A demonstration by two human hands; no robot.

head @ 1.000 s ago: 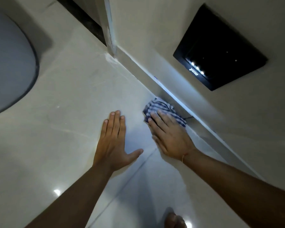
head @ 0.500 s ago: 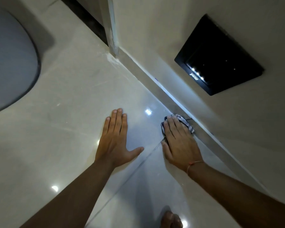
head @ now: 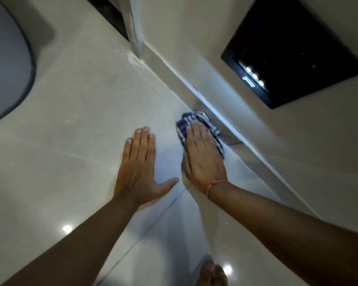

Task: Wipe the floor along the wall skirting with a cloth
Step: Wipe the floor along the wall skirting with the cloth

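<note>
Your right hand (head: 203, 153) lies flat, fingers together, pressing a crumpled blue-and-white striped cloth (head: 198, 120) onto the floor (head: 81, 112), the cloth just beside the skirting (head: 225, 124). A thin orange thread (head: 214, 183) circles that wrist. Your left hand (head: 140, 164) is spread palm-down on bare tile, grasping nothing, thumb out toward the right hand. Floor is glossy pale tile, grout line running between your arms. Skirting is smooth, white-edged on top. On the wall, a black square panel (head: 291, 52) with small lights; its label is too small to read.
</note>
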